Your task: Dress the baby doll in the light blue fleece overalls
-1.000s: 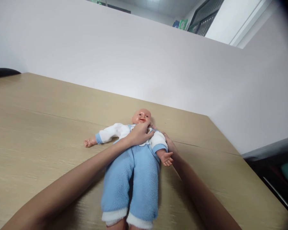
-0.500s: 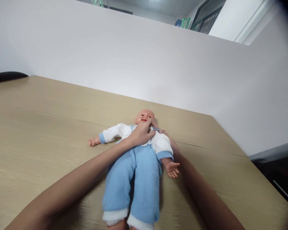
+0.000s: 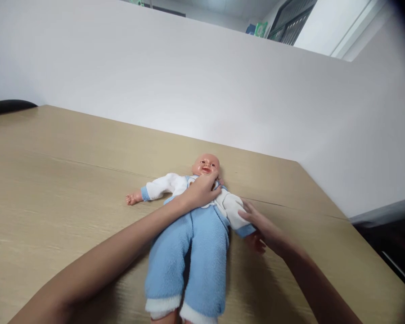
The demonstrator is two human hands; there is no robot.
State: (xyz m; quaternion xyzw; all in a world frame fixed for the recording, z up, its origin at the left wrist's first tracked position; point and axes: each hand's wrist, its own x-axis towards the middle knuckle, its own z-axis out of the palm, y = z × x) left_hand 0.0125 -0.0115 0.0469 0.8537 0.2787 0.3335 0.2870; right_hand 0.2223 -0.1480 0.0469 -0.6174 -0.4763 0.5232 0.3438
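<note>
A baby doll [image 3: 205, 261] lies on its back on the table, its bald head [image 3: 206, 164] toward the wall. It wears a white top with blue cuffs and fluffy blue trousers. Across the doll's chest reaches my left hand [image 3: 200, 190], closed at the shoulder and neck on the right side of the view; its fingertips are partly hidden. My right hand [image 3: 261, 221] grips the doll's white sleeve [image 3: 232, 209] near the blue cuff, and that doll hand is blurred beneath it. The other doll arm [image 3: 162, 186] stretches out to the left.
The wooden table [image 3: 70, 193] has a thin seam running across it. A white partition wall [image 3: 155, 81] rises behind its far edge. Part of a black chair [image 3: 10, 107] shows at the left, and dark items [image 3: 391, 238] stand beyond the right edge.
My right hand has moved from beside the doll's shoulder down to its sleeve, and the doll's arm has swung slightly outward to the right. My left hand stays at the chest and shoulder.
</note>
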